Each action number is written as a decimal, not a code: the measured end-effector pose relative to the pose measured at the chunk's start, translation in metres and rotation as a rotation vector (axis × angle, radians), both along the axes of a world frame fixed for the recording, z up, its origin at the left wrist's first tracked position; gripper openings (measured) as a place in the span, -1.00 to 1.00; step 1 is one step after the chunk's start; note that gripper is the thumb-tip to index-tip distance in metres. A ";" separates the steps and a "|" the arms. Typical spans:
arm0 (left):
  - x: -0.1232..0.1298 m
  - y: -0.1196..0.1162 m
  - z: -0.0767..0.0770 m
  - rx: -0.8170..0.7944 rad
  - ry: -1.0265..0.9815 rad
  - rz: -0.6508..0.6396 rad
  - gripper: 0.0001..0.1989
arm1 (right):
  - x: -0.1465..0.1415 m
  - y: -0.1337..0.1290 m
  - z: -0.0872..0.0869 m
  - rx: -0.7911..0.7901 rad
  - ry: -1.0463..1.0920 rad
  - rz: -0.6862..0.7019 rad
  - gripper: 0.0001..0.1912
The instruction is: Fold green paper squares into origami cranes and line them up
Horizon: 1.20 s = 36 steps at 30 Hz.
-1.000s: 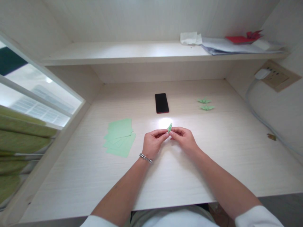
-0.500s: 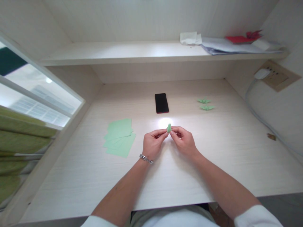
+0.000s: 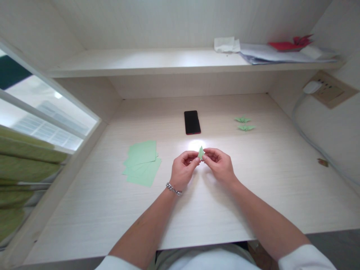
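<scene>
The left hand [image 3: 183, 169] and the right hand [image 3: 219, 167] are both pinching, thumb against curled fingers, one small folded green paper [image 3: 200, 153]. It points upward between them, near the phone [image 3: 192, 122].

Left-front of black rectangular phone [image 3: 192, 122]: green rectangular paper sheets [image 3: 143, 152]. Right of phone: two green winged paper figures [image 3: 246, 128]. Before phone: pointed green paper fold [image 3: 200, 153] between left hand [image 3: 182, 169] and right hand [image 3: 222, 167].
</scene>
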<state>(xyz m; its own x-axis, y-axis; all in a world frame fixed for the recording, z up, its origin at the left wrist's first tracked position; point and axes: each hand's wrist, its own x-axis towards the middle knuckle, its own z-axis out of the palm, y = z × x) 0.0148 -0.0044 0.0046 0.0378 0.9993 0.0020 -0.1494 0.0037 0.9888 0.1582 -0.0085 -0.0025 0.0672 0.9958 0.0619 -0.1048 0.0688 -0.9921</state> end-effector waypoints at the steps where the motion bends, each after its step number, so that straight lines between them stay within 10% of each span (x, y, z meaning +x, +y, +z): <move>1: 0.000 0.000 0.000 0.002 -0.011 -0.008 -0.74 | 0.000 0.000 0.000 -0.009 -0.004 0.012 -0.67; 36: -0.002 0.000 -0.005 0.023 -0.082 0.149 -0.74 | -0.003 -0.010 0.009 0.017 -0.224 0.125 -0.80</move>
